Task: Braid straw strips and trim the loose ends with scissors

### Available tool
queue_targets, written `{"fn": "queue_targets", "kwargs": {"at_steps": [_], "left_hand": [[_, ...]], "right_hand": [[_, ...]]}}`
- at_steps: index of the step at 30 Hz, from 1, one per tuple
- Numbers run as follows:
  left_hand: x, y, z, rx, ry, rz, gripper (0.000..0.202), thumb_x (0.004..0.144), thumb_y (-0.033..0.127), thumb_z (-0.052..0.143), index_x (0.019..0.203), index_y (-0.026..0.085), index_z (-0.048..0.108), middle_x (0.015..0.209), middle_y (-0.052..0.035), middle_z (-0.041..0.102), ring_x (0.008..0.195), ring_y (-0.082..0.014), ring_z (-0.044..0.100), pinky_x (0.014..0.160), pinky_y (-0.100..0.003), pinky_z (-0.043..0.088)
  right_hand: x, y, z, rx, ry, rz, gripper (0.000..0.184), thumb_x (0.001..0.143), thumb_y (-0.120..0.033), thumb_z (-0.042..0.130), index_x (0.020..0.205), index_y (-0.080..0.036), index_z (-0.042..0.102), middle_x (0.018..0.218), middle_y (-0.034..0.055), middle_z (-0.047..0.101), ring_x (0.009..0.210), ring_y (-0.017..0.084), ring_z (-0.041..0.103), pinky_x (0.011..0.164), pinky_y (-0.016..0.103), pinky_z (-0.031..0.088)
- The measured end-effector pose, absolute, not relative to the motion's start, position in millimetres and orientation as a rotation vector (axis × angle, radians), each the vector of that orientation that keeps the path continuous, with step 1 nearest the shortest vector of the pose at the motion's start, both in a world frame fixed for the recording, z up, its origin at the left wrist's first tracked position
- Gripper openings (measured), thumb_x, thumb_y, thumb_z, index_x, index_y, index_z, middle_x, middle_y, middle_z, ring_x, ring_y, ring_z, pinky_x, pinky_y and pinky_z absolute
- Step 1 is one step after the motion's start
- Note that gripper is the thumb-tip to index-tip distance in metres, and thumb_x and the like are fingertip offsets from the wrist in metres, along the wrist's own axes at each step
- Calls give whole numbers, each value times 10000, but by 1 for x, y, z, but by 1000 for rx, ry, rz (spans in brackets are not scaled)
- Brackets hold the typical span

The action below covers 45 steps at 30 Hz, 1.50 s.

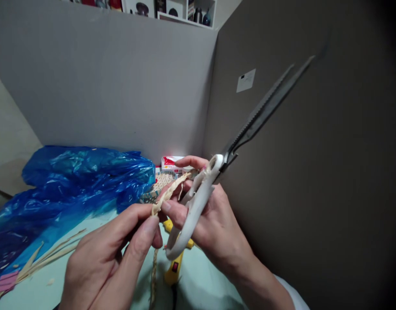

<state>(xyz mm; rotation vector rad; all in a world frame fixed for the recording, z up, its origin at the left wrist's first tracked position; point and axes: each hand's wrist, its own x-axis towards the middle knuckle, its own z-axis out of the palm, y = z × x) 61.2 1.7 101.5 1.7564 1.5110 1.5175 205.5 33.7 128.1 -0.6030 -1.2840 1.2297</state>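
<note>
My right hand point(214, 224) holds white-handled scissors point(198, 206), fingers wrapped about the handles; the long grey blades point(265, 107) lie together and point up to the right. The same hand also pinches a twisted straw strand point(168, 193) near its upper end. My left hand point(120, 254) pinches that strand lower down between thumb and forefinger, and the strand hangs on below my fingers point(153, 275). Both hands meet just above the pale green table top.
A crumpled blue plastic bag point(75, 185) fills the left. Loose straw strips point(46, 258) lie by it. A yellow glue gun point(175, 262) lies under my hands, a small woven basket point(161, 183) and a red-white packet point(172, 162) behind. Grey partition walls point(120, 86) close the back and right.
</note>
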Motion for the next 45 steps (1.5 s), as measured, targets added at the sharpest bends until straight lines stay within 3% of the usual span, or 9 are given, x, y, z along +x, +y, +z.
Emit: {"fn": "queue_targets", "kwargs": {"at_steps": [5, 9, 13, 17, 20, 27, 38, 42, 45], "left_hand": [[58, 4, 109, 1788, 1419, 1385, 358, 892, 485, 573, 621, 256, 625, 608, 48, 583, 551, -128, 525, 542, -207, 414], [59, 6, 109, 1856, 1309, 1346, 375, 947, 440, 504, 637, 242, 577, 591, 57, 539, 515, -113, 498, 504, -215, 376], [62, 9, 104, 2127, 1281, 1453, 267, 953, 266, 497, 690, 239, 538, 600, 58, 554, 526, -117, 545, 536, -213, 411], [63, 12, 102, 2485, 1224, 1610, 238, 915, 96, 498, 717, 225, 526, 623, 34, 566, 558, -127, 599, 586, -230, 445], [63, 13, 102, 2575, 1197, 1690, 259, 909, 55, 472, 711, 211, 528, 628, 4, 596, 540, -133, 585, 562, -250, 442], [60, 13, 101, 2509, 1162, 1629, 199, 927, 64, 497, 813, 204, 582, 733, -4, 644, 616, -131, 617, 601, -245, 469], [61, 11, 100, 2538, 1135, 1702, 236, 930, 35, 503, 770, 183, 592, 706, -8, 590, 643, -137, 586, 628, -255, 465], [58, 9, 104, 2341, 1076, 1697, 222, 929, 88, 509, 858, 202, 685, 829, -21, 643, 753, -146, 632, 696, -240, 489], [57, 7, 111, 2007, 1070, 1642, 245, 930, 213, 525, 850, 250, 754, 782, 2, 667, 697, -144, 644, 640, -217, 498]], "right_hand": [[206, 34, 124, -529, -1260, 1297, 438, 803, -208, 786, 1117, -312, 499, 790, -58, 622, 693, 117, 589, 698, 273, 519], [203, 35, 125, -585, -1248, 1269, 472, 731, -137, 792, 1060, -294, 491, 726, -78, 592, 640, 112, 561, 643, 253, 503], [200, 37, 120, -677, -1284, 1140, 466, 709, -72, 732, 1041, -297, 496, 775, -71, 588, 691, 119, 568, 706, 270, 505], [198, 38, 113, -699, -1312, 1032, 428, 733, -108, 713, 1055, -302, 508, 914, -31, 605, 800, 146, 591, 788, 312, 506], [197, 37, 113, -688, -1322, 978, 391, 727, -142, 718, 1029, -287, 516, 900, -26, 601, 775, 147, 595, 741, 301, 515], [198, 34, 117, -634, -1375, 904, 416, 719, -110, 722, 1025, -303, 518, 852, -46, 588, 745, 130, 564, 683, 258, 500], [202, 34, 112, -618, -1409, 920, 464, 744, -170, 809, 1080, -323, 527, 864, -39, 601, 750, 140, 580, 687, 263, 515], [204, 37, 109, -582, -1415, 879, 423, 780, -208, 791, 1072, -325, 508, 944, -24, 567, 770, 135, 561, 701, 273, 502], [204, 37, 107, -588, -1446, 786, 397, 812, -222, 752, 1083, -322, 479, 961, -13, 530, 768, 144, 548, 702, 301, 499]]}}
